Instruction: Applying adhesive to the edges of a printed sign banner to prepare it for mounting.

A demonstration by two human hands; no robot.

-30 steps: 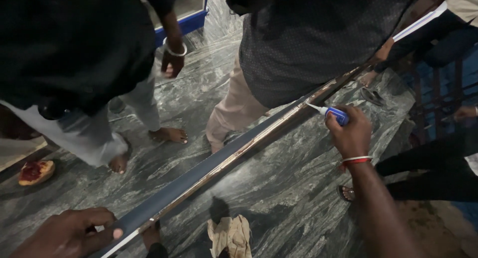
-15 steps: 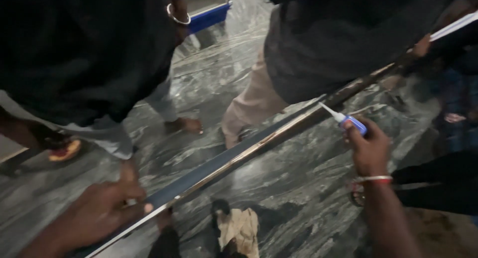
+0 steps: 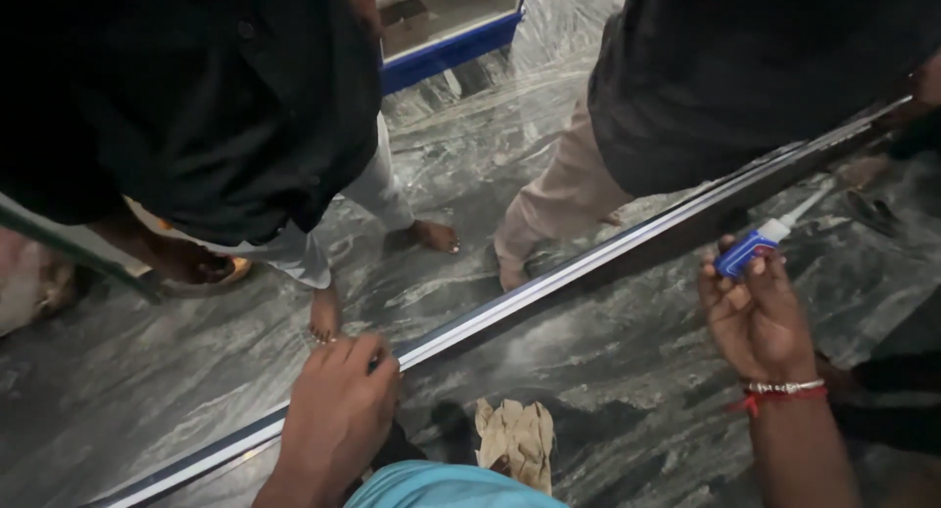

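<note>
Holding a small blue glue tube (image 3: 747, 252) pinched between thumb and fingertips, the right hand (image 3: 760, 317) keeps the tube's white nozzle aimed at the upper stretch of a long metal strip (image 3: 549, 283). The strip runs slantwise across the view above the grey marble floor (image 3: 608, 341), from low on the left to high on the right. The left hand (image 3: 338, 415) lies on the strip's lower stretch, fingers curled over its near edge, steadying it.

No bead of glue can be made out on the strip, so how much is coated cannot be told; the nozzle sits near the upper end, and the length between the two hands looks bare.

Room is tight on the far side: two other people stand just beyond the strip, one in a dark shirt (image 3: 196, 106), bare feet (image 3: 431, 236) near it. The near side is more open, with only a crumpled paper (image 3: 515, 439) on the floor between the hands.
</note>
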